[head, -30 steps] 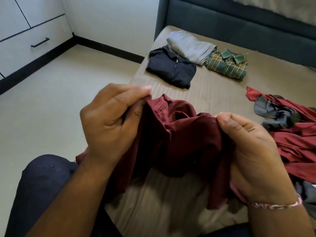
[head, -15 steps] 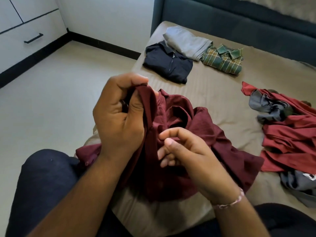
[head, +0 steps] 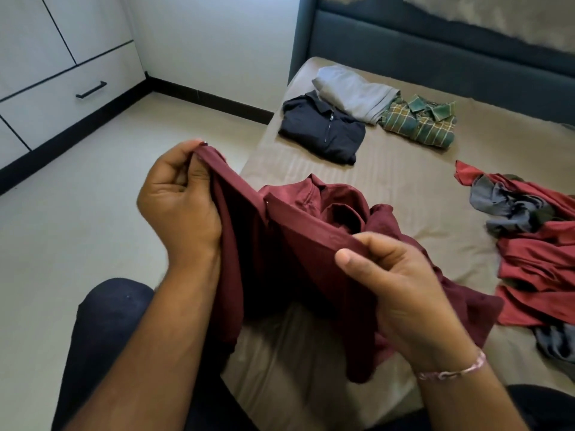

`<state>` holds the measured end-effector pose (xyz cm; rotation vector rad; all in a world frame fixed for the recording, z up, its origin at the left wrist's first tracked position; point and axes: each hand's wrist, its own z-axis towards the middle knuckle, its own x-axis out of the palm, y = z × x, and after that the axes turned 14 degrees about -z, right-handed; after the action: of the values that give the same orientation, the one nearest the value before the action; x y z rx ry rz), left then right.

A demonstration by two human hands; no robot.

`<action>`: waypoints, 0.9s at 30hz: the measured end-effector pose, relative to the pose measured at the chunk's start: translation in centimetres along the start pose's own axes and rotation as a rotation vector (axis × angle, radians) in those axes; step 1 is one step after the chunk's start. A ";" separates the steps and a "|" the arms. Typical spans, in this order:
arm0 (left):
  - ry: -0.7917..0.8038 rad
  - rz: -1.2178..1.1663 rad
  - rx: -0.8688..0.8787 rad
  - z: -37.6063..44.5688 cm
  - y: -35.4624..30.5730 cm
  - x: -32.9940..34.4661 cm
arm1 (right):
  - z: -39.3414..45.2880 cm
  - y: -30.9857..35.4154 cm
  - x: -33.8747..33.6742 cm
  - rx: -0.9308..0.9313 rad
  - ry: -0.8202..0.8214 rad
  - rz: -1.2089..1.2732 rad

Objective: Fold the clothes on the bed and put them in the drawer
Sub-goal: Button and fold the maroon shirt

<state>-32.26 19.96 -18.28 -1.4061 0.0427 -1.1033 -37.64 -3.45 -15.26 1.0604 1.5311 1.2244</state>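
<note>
Maroon shirt (head: 311,262) up off the bed (head: 404,194) now, stretched between both hands along one straight hem edge. That looks like a move to find the garment's line before any fold goes in. The left hand (head: 179,206) sits at about ten o'clock from the shirt's middle, raised, wrist bent back, fingers (head: 174,178) curled and thumb pinching the end of the edge. The right hand (head: 392,281) is lower, around four o'clock, palm turned toward the camera, thumb on top of the edge and fingers tucked behind the cloth, gripping it. So the edge runs taut and slanting down from left to right, while the collar and body slump onto the bed behind.

Up at twelve o'clock three folded pieces lie close together: a navy shirt (head: 320,129), a grey garment (head: 351,91) and a green plaid shirt (head: 420,122), likely parked there as the finished lot. At three o'clock a red and grey heap (head: 535,244) lies unfolded, probably next in line. The drawer (head: 71,104) is at ten o'clock across the floor, closed.
</note>
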 end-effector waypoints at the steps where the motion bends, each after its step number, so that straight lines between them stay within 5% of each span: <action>1: 0.012 0.007 0.007 0.1 -0.3 -0.2 | -0.1 0.7 -0.3 0.005 -0.012 0.049; 12: 0.731 0.170 0.449 -4.3 -4.8 2.6 | -1.4 5.4 0.6 -0.024 -0.126 0.162; 27: 0.920 0.203 0.563 -5.5 -4.1 2.9 | -1.4 4.8 0.5 -0.228 -0.224 -0.058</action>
<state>-36.47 14.87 -14.75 -0.3155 0.4837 -1.3683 -38.65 -2.56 -10.47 0.9605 1.2127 1.1666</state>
